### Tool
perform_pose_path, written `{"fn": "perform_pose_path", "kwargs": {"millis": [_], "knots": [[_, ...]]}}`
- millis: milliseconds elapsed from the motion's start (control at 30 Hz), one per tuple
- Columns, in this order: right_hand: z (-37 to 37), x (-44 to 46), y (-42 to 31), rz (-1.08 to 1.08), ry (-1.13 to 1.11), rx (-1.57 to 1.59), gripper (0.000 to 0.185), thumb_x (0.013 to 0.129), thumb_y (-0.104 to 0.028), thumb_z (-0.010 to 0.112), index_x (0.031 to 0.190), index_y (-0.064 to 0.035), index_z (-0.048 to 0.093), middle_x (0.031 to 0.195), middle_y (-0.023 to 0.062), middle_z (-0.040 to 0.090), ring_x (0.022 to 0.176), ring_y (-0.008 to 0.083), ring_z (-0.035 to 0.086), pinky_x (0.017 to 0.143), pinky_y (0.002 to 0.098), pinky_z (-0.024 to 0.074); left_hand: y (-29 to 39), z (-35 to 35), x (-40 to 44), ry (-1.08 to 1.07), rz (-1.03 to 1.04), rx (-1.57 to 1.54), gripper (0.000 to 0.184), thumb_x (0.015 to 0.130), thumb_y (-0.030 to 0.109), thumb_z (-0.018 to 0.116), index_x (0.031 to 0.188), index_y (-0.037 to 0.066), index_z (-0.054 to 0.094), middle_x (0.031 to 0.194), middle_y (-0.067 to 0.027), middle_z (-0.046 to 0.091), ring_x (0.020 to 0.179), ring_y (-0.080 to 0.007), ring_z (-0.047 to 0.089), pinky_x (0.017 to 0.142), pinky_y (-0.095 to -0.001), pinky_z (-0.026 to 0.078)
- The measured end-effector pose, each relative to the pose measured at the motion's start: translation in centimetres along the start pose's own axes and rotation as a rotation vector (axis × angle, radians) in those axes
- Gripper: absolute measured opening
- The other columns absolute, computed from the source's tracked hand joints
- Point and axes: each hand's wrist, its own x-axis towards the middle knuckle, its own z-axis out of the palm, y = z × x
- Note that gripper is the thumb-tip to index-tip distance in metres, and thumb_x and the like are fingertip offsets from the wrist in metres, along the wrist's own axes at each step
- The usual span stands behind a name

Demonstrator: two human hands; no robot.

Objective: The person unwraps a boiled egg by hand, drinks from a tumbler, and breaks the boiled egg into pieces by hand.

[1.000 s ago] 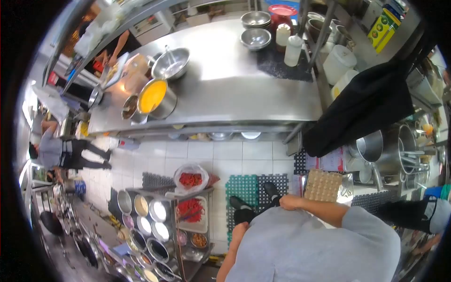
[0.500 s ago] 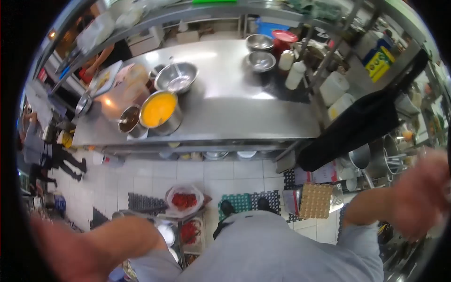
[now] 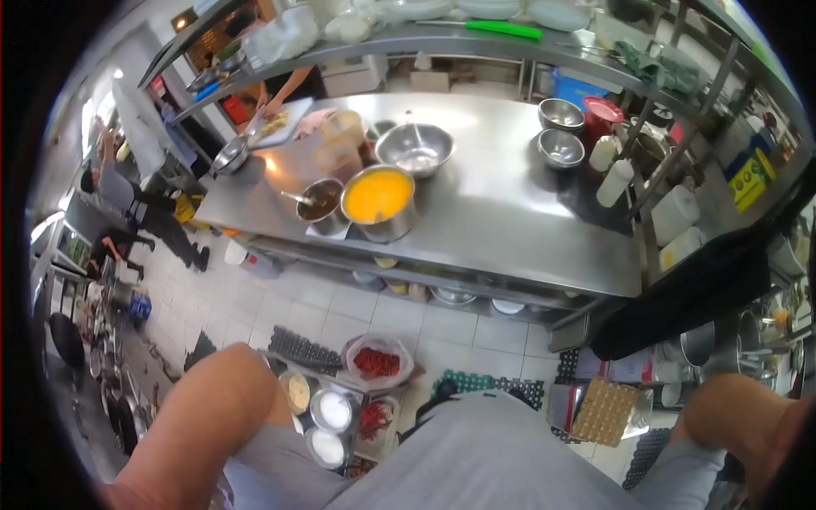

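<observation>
My left forearm [image 3: 204, 416] reaches down to the lower left corner, where the picture cuts it off; the hand itself lies outside the view. At the right edge my right forearm [image 3: 735, 412] is bent, and a reddish part of my right hand [image 3: 792, 429] shows at the dark rim with its fingers hidden. Nothing held can be seen in either hand. Close to my left arm are metal containers of white contents [image 3: 331, 410] and a pale yellow food [image 3: 297, 393]. A brown egg tray [image 3: 603, 412] lies left of my right arm.
A steel worktable [image 3: 501, 221] carries a pot of orange-yellow liquid [image 3: 378, 195], a pot of brown sauce [image 3: 320, 202], metal bowls [image 3: 415, 151] and squeeze bottles [image 3: 614, 183]. A bag of red food [image 3: 376, 361] stands below. Another person's hand [image 3: 270, 109] is over a cutting board [image 3: 293, 119].
The view has turned, so the worktable sits further right and tilted. Both my hands have moved mostly out of the picture. More containers show beside my left arm.
</observation>
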Motion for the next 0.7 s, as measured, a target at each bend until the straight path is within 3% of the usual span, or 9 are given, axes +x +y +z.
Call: {"fn": "perform_pose_path", "kwargs": {"millis": [333, 400, 467, 500, 567, 600, 633, 700], "knots": [[-2.1, -4.6, 1.0, -0.018, 0.087, -0.004, 0.02, 0.094, -0.012, 0.046, 0.112, -0.0033, 0.05, 0.098, 0.0115, 0.053, 0.086, 0.0196, 0.056, 0.065, 0.0332, 0.0502, 1.4, 1.0, 0.1, 0.061, 0.082, 0.179, 0.042, 0.09, 0.028, 0.052, 0.11, -0.008, 0.055, 0.085, -0.0199, 0.058, 0.077, -0.027, 0.054, 0.067, -0.0376, 0.044], [-3.3, -5.6, 1.3, 0.041, 0.133, -0.014, 0.019, 0.094, -0.011, 0.046, 0.111, -0.0025, 0.051, 0.097, 0.0115, 0.054, 0.085, 0.0198, 0.056, 0.064, 0.0335, 0.0504, 1.4, 1.5, 0.7, 0.212, 0.108, 0.301, 0.043, 0.092, 0.03, 0.051, 0.11, -0.009, 0.055, 0.084, -0.0202, 0.058, 0.076, -0.0271, 0.054, 0.066, -0.0379, 0.044], [-4.6, -8.0, 0.9, 0.142, 0.183, -0.038, 0.019, 0.094, -0.01, 0.045, 0.11, -0.0018, 0.051, 0.095, 0.0114, 0.054, 0.084, 0.0199, 0.056, 0.063, 0.0338, 0.0505, 2.0, 1.9, 1.2, 0.652, 0.062, 0.61, 0.044, 0.093, 0.032, 0.05, 0.11, -0.009, 0.054, 0.084, -0.0205, 0.058, 0.076, -0.0271, 0.054, 0.066, -0.0383, 0.044], [-4.5, -8.9, 0.9, 0.24, 0.186, -0.074, 0.018, 0.094, -0.01, 0.045, 0.109, -0.0014, 0.051, 0.094, 0.0114, 0.055, 0.084, 0.02, 0.056, 0.062, 0.0339, 0.0506, 2.0, 2.0, 1.4, 0.746, -0.003, 0.69, 0.045, 0.093, 0.032, 0.05, 0.11, -0.009, 0.054, 0.083, -0.0207, 0.057, 0.076, -0.0271, 0.054, 0.065, -0.0385, 0.044], [-3.0, -9.4, 2.2, 0.463, 0.073, -0.268, 0.011, 0.088, -0.007, 0.054, 0.093, 0.0008, 0.06, 0.069, 0.012, 0.063, 0.058, 0.0195, 0.062, 0.047, 0.0307, 0.0482, 0.8, 2.7, 0.8, 0.041, -0.123, 0.539, 0.024, 0.084, 0.013, 0.06, 0.101, -0.005, 0.057, 0.081, -0.0149, 0.062, 0.065, -0.0235, 0.053, 0.057, -0.034, 0.043], [-2.6, -11.2, 2.9, 0.485, 0.015, -0.241, 0.008, 0.082, -0.004, 0.06, 0.089, 0.0005, 0.062, 0.067, 0.012, 0.064, 0.055, 0.02, 0.062, 0.047, 0.0298, 0.0476, 0.2, 3.1, 0.4, -0.277, -0.208, 0.44, 0.019, 0.079, 0.003, 0.065, 0.096, -0.002, 0.058, 0.08, -0.012, 0.064, 0.059, -0.0217, 0.053, 0.053, -0.0318, 0.043], [-2.3, -13.0, 3.5, 0.507, -0.044, -0.215, 0.008, 0.077, -0.001, 0.066, 0.084, 0.0001, 0.064, 0.065, 0.012, 0.066, 0.052, 0.0205, 0.061, 0.047, 0.0288, 0.0471, -0.8, 5.9, -1.3, -0.087, -0.326, 0.398, 0.012, 0.079, -0.005, 0.063, 0.09, -0.001, 0.061, 0.072, -0.0111, 0.063, 0.054, -0.0198, 0.051, 0.052, -0.0311, 0.041], [-3.4, -16.6, 3.4, 0.604, -0.152, -0.252, 0.011, 0.07, -0.004, 0.072, 0.08, -0.0018, 0.069, 0.059, 0.0069, 0.06, 0.049, 0.0194, 0.059, 0.048, 0.0274, 0.0444, -1.6, 6.6, -3.4, -0.244, -0.613, 0.51, 0.009, 0.079, -0.009, 0.062, 0.084, -0.002, 0.062, 0.073, -0.0119, 0.062, 0.058, -0.0197, 0.054, 0.055, -0.0311, 0.042]]}}
